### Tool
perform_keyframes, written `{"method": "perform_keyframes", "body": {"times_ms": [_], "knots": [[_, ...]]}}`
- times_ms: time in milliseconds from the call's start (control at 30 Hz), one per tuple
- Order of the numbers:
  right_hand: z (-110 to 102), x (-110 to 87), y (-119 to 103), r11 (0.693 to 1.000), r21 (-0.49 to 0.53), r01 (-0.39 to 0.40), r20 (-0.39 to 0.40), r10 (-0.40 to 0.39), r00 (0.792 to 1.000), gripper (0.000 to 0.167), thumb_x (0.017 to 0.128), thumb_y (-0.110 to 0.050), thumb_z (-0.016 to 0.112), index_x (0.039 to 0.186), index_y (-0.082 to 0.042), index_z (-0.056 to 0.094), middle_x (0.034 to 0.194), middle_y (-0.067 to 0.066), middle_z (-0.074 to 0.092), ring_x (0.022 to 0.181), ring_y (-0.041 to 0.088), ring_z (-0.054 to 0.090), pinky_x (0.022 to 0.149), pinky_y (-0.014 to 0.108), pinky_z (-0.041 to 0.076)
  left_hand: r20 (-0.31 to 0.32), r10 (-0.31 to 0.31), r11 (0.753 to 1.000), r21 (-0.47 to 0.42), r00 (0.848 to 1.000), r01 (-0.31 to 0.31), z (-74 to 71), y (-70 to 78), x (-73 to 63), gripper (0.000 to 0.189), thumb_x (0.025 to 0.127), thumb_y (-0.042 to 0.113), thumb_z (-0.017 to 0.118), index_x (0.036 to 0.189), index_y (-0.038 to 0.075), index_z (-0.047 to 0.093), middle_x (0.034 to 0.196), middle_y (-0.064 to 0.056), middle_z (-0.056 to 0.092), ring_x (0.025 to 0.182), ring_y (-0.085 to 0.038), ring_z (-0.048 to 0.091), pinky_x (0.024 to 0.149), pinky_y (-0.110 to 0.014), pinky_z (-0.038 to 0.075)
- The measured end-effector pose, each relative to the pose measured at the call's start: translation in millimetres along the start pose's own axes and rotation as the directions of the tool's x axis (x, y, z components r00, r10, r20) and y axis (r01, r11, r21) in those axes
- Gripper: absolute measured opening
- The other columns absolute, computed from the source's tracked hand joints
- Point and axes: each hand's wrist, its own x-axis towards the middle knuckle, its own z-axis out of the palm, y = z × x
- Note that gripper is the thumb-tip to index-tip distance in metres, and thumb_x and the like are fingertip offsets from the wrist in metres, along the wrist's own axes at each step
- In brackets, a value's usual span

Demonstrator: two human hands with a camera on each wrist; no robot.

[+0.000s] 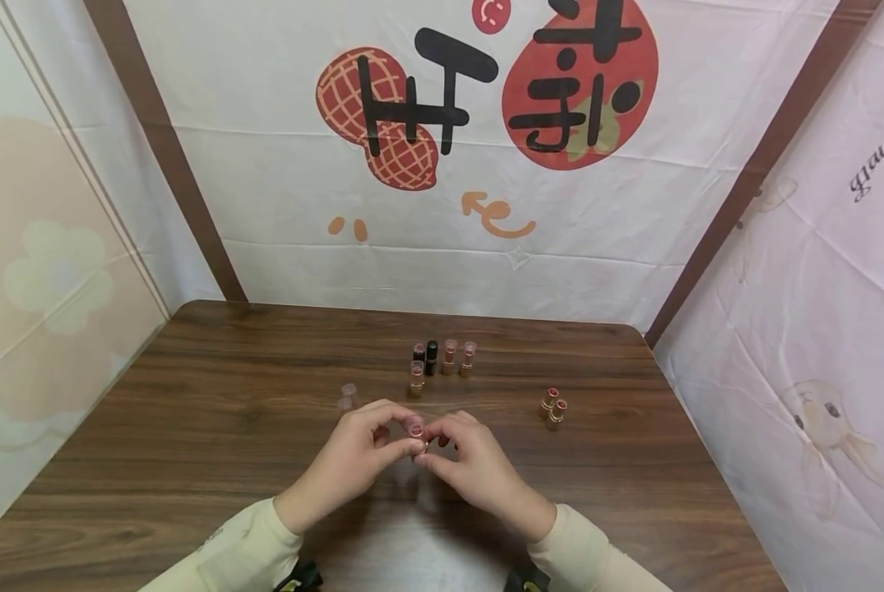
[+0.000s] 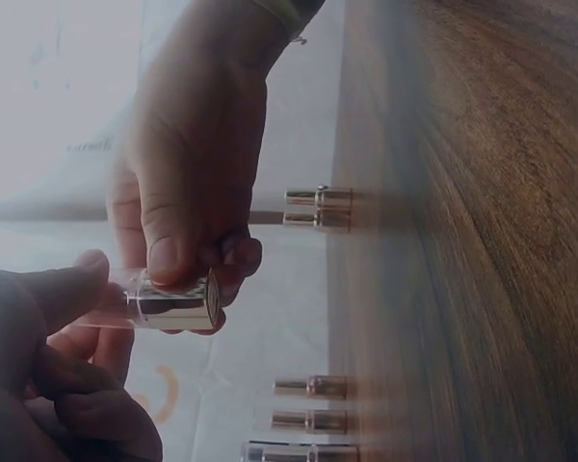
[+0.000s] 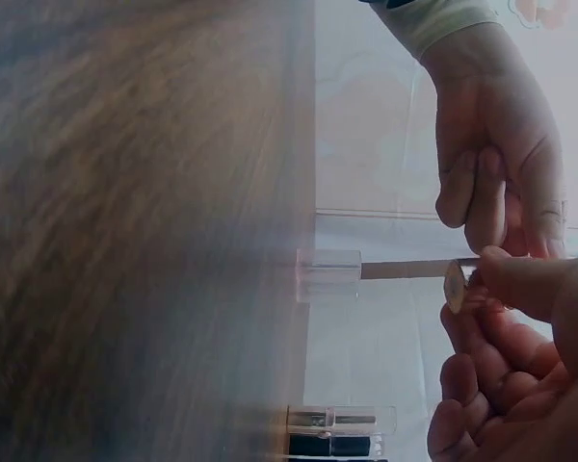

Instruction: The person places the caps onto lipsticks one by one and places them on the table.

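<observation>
Both hands meet above the front middle of the table around one lipstick (image 1: 416,433) with a clear cap and a shiny gold base. My left hand (image 1: 356,444) pinches its clear cap end between thumb and finger. On the base, the thumb and fingers of my right hand (image 1: 479,464) grip from the other side. In the left wrist view the lipstick (image 2: 178,303) lies between the two hands, cap toward the left hand. From the right wrist, the flat bottom of its base (image 3: 456,286) shows; fingers hide most of the rest.
Clear caps (image 1: 349,390) stand left of my left hand. Behind the hands is a group of several lipsticks (image 1: 450,358), some clear-capped, one black (image 1: 431,358). Two uncapped lipsticks (image 1: 557,413) stand to the right. A printed cloth (image 1: 442,271) hangs behind the wooden table (image 1: 190,411).
</observation>
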Motion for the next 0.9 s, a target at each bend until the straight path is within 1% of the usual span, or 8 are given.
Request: {"method": "perform_keyframes", "body": {"times_ms": [100, 200, 367, 500, 600, 700, 800, 900], "knots": [[0, 0.1, 1, 0.999, -0.032, 0.019, 0.009, -0.018, 1.000, 0.019, 0.087, -0.030, 0.084, 0.102, -0.025, 0.073, 0.093, -0.012, 0.066, 0.089, 0.011, 0.055, 0.071, 0.023, 0.044, 0.017, -0.004, 1.000, 0.000, 1.000, 0.004, 0.8, -0.6, -0.2, 0.020, 0.084, 0.026, 0.084, 0.100, 0.029, 0.073, 0.097, 0.013, 0.067, 0.059, -0.002, 0.040, 0.054, -0.020, 0.038], [0, 0.0, 1, 0.999, -0.037, 0.007, 0.024, -0.006, 1.000, 0.018, 0.087, -0.031, 0.084, 0.101, -0.026, 0.073, 0.092, -0.014, 0.064, 0.087, 0.011, 0.056, 0.069, 0.022, 0.044, 0.028, -0.012, 1.000, 0.013, 1.000, 0.012, 1.1, -1.0, 0.0, 0.021, 0.085, 0.026, 0.084, 0.102, 0.029, 0.073, 0.098, 0.013, 0.067, 0.059, -0.002, 0.041, 0.054, -0.021, 0.039], [-2, 2.7, 3, 0.999, -0.034, -0.004, 0.041, 0.005, 0.999, 0.018, 0.089, -0.032, 0.082, 0.102, -0.025, 0.073, 0.094, -0.005, 0.068, 0.088, 0.012, 0.056, 0.071, 0.023, 0.045, 0.033, -0.021, 0.999, 0.046, 0.999, 0.020, -1.0, -1.3, 1.4, 0.023, 0.084, 0.025, 0.085, 0.103, 0.028, 0.073, 0.099, 0.012, 0.066, 0.057, -0.003, 0.041, 0.052, -0.021, 0.038], [-5, 8.9, 6, 0.999, -0.036, -0.025, 0.028, 0.026, 0.999, 0.016, 0.090, -0.029, 0.081, 0.103, -0.023, 0.073, 0.097, -0.007, 0.070, 0.090, 0.012, 0.057, 0.074, 0.025, 0.045, 0.023, -0.014, 0.997, 0.083, 1.000, 0.012, -4.8, -4.1, 3.4, 0.026, 0.085, 0.022, 0.086, 0.108, 0.023, 0.074, 0.102, 0.010, 0.067, 0.057, -0.002, 0.042, 0.053, -0.021, 0.039], [-9, 15.8, 11, 0.998, -0.029, -0.052, 0.009, 0.053, 0.999, 0.015, 0.091, -0.028, 0.080, 0.103, -0.023, 0.074, 0.097, -0.008, 0.069, 0.089, 0.014, 0.058, 0.074, 0.027, 0.046, 0.002, -0.015, 0.993, 0.120, 1.000, 0.015, -9.2, -6.9, 4.7, 0.029, 0.085, 0.021, 0.086, 0.111, 0.020, 0.074, 0.105, 0.006, 0.068, 0.056, -0.003, 0.042, 0.053, -0.022, 0.040], [-12, 25.5, 18, 0.996, -0.005, -0.085, -0.023, 0.085, 0.996, 0.016, 0.091, -0.028, 0.080, 0.104, -0.022, 0.073, 0.096, -0.005, 0.069, 0.084, 0.016, 0.060, 0.071, 0.027, 0.048, -0.032, -0.017, 0.989, 0.149, 0.999, 0.021, -15.3, -8.9, 7.1, 0.029, 0.086, 0.020, 0.085, 0.112, 0.020, 0.073, 0.105, 0.003, 0.069, 0.056, -0.004, 0.041, 0.053, -0.023, 0.040], [-15, 35.4, 27, 0.991, 0.013, -0.133, -0.069, 0.133, 0.989, 0.017, 0.091, -0.026, 0.080, 0.105, -0.020, 0.072, 0.093, -0.005, 0.069, 0.079, 0.015, 0.060, 0.066, 0.026, 0.049, -0.077, -0.021, 0.985, 0.170, 0.997, 0.034, -21.5, -11.0, 9.0, 0.029, 0.087, 0.020, 0.085, 0.113, 0.020, 0.072, 0.103, 0.003, 0.069, 0.056, -0.005, 0.041, 0.053, -0.023, 0.040], [-14, 45.0, 34, 0.984, 0.024, -0.178, -0.101, 0.179, 0.979, 0.018, 0.091, -0.022, 0.080, 0.106, -0.019, 0.071, 0.093, -0.006, 0.070, 0.077, 0.013, 0.060, 0.065, 0.027, 0.049, -0.107, -0.032, 0.981, 0.189, 0.994, 0.052, -29.6, -12.8, 10.3, 0.030, 0.087, 0.020, 0.084, 0.114, 0.018, 0.071, 0.102, 0.003, 0.069, 0.058, -0.008, 0.043, 0.055, -0.024, 0.041]]}}
